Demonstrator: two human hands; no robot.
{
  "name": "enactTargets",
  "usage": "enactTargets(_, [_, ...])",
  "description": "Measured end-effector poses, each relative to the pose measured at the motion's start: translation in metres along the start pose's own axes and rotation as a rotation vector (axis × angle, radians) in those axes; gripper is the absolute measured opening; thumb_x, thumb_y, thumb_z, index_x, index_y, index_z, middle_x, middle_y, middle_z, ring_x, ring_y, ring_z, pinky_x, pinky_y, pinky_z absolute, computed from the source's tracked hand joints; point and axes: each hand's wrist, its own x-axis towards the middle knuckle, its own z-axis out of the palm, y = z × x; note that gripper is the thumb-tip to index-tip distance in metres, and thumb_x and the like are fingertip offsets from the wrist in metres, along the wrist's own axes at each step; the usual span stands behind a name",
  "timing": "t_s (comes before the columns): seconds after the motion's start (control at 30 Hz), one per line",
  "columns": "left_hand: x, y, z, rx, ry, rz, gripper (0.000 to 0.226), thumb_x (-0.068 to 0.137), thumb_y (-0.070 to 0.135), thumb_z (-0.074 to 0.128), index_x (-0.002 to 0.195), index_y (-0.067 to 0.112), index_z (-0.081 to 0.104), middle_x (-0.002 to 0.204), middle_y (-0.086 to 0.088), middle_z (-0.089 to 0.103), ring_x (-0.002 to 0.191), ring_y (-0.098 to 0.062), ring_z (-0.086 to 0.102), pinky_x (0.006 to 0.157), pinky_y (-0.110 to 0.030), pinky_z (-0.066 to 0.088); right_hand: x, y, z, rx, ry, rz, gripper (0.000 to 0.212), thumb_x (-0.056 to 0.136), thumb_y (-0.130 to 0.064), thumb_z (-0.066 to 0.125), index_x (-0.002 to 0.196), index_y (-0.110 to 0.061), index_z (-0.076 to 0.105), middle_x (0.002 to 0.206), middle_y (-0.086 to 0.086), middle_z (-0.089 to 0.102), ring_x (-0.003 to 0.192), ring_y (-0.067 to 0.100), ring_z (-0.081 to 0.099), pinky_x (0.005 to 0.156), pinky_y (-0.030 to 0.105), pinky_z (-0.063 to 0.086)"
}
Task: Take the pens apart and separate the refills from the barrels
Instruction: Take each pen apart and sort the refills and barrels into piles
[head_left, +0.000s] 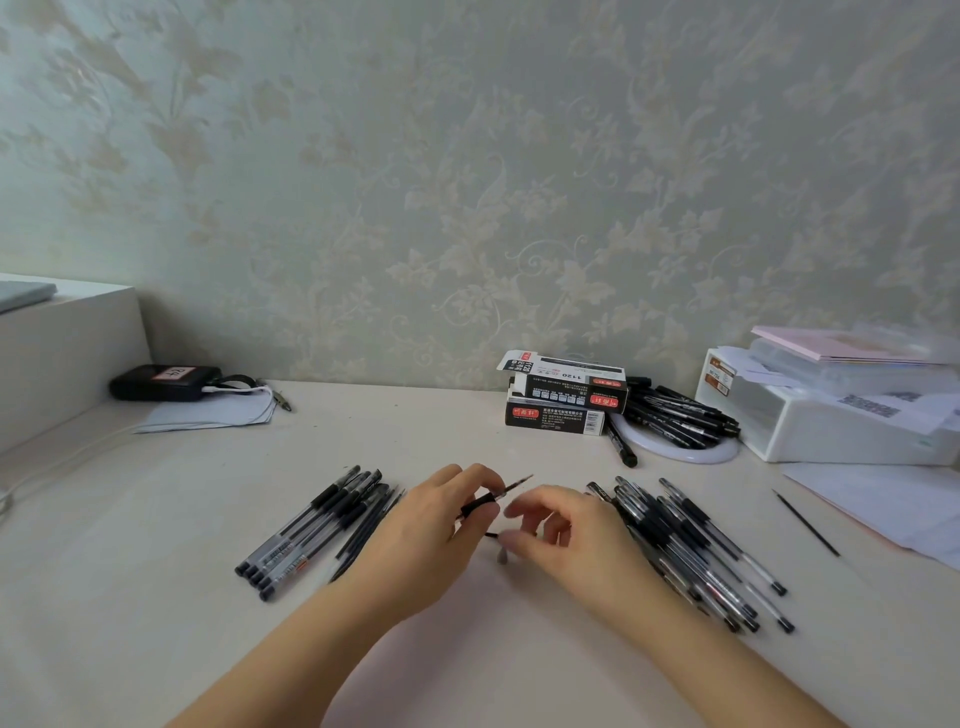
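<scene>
Over the cream tabletop (467, 649) the left hand (441, 530) is gripping a clear-barrelled pen with a black rubber grip (485, 503), its bare tip pointing up and away. The right hand (561, 530) is hovering just beside it with fingers loosely curled; whether it is holding a small part cannot be told. To the left, a row of barrels (306, 530) is lying next to thin black refills (366, 530), seemingly finished. To the right, a larger heap of pens (696, 551) is apparently waiting, so most work is probably remaining.
</scene>
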Motion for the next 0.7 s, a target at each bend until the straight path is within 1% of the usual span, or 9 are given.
enactTargets(0.03, [0.0, -0.001, 0.0, 0.0, 0.002, -0.005, 0.014, 0.097, 0.032, 0.05, 0.109, 0.035, 0.056, 0.086, 0.019, 0.049, 0.078, 0.007, 0.05, 0.062, -0.012, 0.035, -0.001, 0.001, 0.001, -0.088, -0.012, -0.05, 0.013, 0.078, -0.029, 0.078, 0.089, -0.027, 0.073, 0.079, -0.005, 0.065, 0.062, 0.003, 0.051, 0.063, 0.014, 0.042])
enactTargets(0.1, [0.0, -0.001, 0.0, 0.002, -0.001, -0.01, 0.014, 0.097, 0.031, 0.05, 0.109, 0.035, 0.056, 0.087, 0.018, 0.05, 0.077, 0.006, 0.049, 0.063, -0.014, 0.035, -0.002, 0.003, 0.002, -0.173, -0.044, -0.118, 0.012, 0.077, -0.029, 0.078, 0.089, -0.026, 0.075, 0.08, -0.008, 0.061, 0.067, 0.003, 0.052, 0.065, 0.012, 0.04])
enactTargets(0.27, [0.0, -0.002, 0.001, 0.014, -0.027, -0.022, 0.016, 0.097, 0.031, 0.05, 0.111, 0.035, 0.055, 0.088, 0.017, 0.05, 0.077, 0.008, 0.048, 0.063, -0.013, 0.035, -0.002, 0.004, 0.004, -0.2, -0.091, -0.134, 0.003, 0.08, -0.025, 0.075, 0.083, -0.025, 0.075, 0.081, -0.007, 0.063, 0.068, 0.001, 0.054, 0.065, 0.01, 0.039])
enactTargets(0.33, [0.0, -0.001, 0.0, 0.015, -0.033, -0.019, 0.016, 0.097, 0.032, 0.049, 0.112, 0.035, 0.056, 0.089, 0.017, 0.051, 0.077, 0.009, 0.048, 0.063, -0.012, 0.035, 0.0, 0.004, 0.003, -0.113, -0.032, -0.076, 0.005, 0.082, -0.02, 0.073, 0.081, -0.025, 0.074, 0.078, -0.008, 0.067, 0.065, 0.002, 0.055, 0.064, 0.011, 0.042])
enactTargets(0.37, [0.0, -0.001, 0.0, 0.012, -0.036, -0.017, 0.016, 0.098, 0.032, 0.049, 0.112, 0.035, 0.056, 0.089, 0.017, 0.05, 0.077, 0.01, 0.048, 0.064, -0.011, 0.035, 0.001, 0.003, 0.002, -0.026, 0.017, -0.023, 0.008, 0.083, -0.017, 0.073, 0.081, -0.024, 0.073, 0.077, -0.008, 0.069, 0.064, 0.002, 0.056, 0.064, 0.012, 0.044])
enactTargets(0.43, [-0.001, -0.001, 0.0, 0.01, -0.045, -0.013, 0.016, 0.098, 0.033, 0.048, 0.112, 0.036, 0.055, 0.089, 0.017, 0.05, 0.077, 0.01, 0.049, 0.064, -0.012, 0.035, 0.005, 0.004, -0.002, 0.192, 0.118, 0.069, 0.009, 0.086, -0.01, 0.071, 0.083, -0.019, 0.073, 0.075, -0.003, 0.072, 0.064, 0.003, 0.061, 0.064, 0.014, 0.048])
enactTargets(0.5, [0.0, 0.0, 0.0, 0.013, -0.054, -0.004, 0.016, 0.098, 0.032, 0.048, 0.111, 0.037, 0.056, 0.088, 0.018, 0.05, 0.076, 0.01, 0.049, 0.064, -0.012, 0.035, 0.007, 0.004, -0.005, 0.376, 0.178, 0.138, 0.009, 0.088, -0.007, 0.069, 0.087, -0.015, 0.073, 0.074, 0.002, 0.074, 0.062, 0.002, 0.062, 0.062, 0.013, 0.049])
enactTargets(0.6, [-0.001, 0.0, 0.001, 0.019, -0.068, 0.01, 0.015, 0.098, 0.032, 0.049, 0.111, 0.037, 0.056, 0.088, 0.02, 0.05, 0.078, 0.01, 0.05, 0.064, -0.011, 0.035, 0.007, 0.005, -0.007, 0.499, 0.171, 0.175, 0.009, 0.09, -0.007, 0.066, 0.091, -0.014, 0.073, 0.077, 0.004, 0.075, 0.064, 0.003, 0.062, 0.063, 0.013, 0.051])
enactTargets(0.7, [-0.001, -0.001, 0.002, 0.016, -0.081, 0.017, 0.015, 0.097, 0.033, 0.049, 0.11, 0.04, 0.055, 0.089, 0.018, 0.051, 0.079, 0.008, 0.051, 0.065, -0.012, 0.038, 0.007, 0.004, -0.004, 0.503, 0.116, 0.16, 0.011, 0.091, -0.007, 0.065, 0.092, -0.014, 0.073, 0.078, 0.005, 0.075, 0.065, 0.005, 0.063, 0.064, 0.015, 0.051])
